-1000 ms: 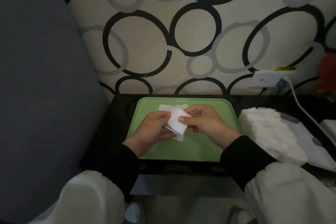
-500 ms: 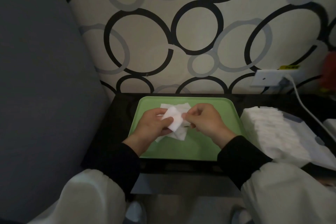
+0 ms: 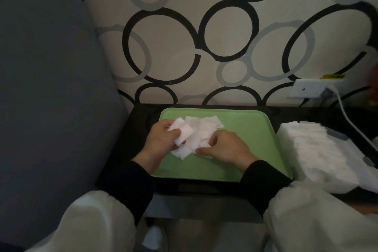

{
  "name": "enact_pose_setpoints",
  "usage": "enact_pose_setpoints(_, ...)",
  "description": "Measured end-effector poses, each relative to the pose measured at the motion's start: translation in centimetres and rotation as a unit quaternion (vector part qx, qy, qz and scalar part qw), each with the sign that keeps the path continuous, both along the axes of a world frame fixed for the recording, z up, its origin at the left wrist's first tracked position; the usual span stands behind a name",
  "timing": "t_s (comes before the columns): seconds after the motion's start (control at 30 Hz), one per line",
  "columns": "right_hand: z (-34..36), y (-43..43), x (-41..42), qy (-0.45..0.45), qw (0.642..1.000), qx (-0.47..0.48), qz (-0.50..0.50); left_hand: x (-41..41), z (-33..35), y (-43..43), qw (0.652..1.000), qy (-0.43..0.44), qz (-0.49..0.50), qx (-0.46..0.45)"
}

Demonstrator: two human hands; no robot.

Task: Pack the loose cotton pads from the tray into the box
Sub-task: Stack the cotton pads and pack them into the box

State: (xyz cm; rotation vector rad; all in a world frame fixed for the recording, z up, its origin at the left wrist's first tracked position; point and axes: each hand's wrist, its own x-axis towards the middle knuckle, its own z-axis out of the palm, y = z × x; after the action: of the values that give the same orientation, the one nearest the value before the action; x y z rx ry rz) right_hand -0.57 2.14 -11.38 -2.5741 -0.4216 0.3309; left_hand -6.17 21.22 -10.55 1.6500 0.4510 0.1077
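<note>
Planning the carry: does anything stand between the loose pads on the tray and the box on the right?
Nothing visible does. The cotton pads lie on the green tray, some held by the left hand; the box sits beside the tray's right rim.

- We see a pale green tray, plain, with no pattern.
- The loose cotton pads on it are white.
- The stack of pads at the right is white too, with fine ribbed lines along its top.
- The table is black.
- The wall is cream, printed with overlapping rings, some black and some grey.
- The upholstery at the left is a flat dark grey.
- We note black cuffs under white sleeves on both arms.
- The socket plate and its cable are white, with a yellow label above.
- A blurred red object sits at the right edge.
</note>
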Motion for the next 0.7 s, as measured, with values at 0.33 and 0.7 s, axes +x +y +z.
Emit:
enact_pose_setpoints(0.33,1.4,-0.9,1.0,0.068,0.977,0.198,-0.051,0.0,0.0,0.4,1.000,-0.012,-0.009,0.022)
enact_pose_setpoints(0.7,4.0,-3.8,0.1,0.134,0.901,0.408,-0.064,0.1,0.5,-1.8,0.999,-0.012,-0.034,0.021)
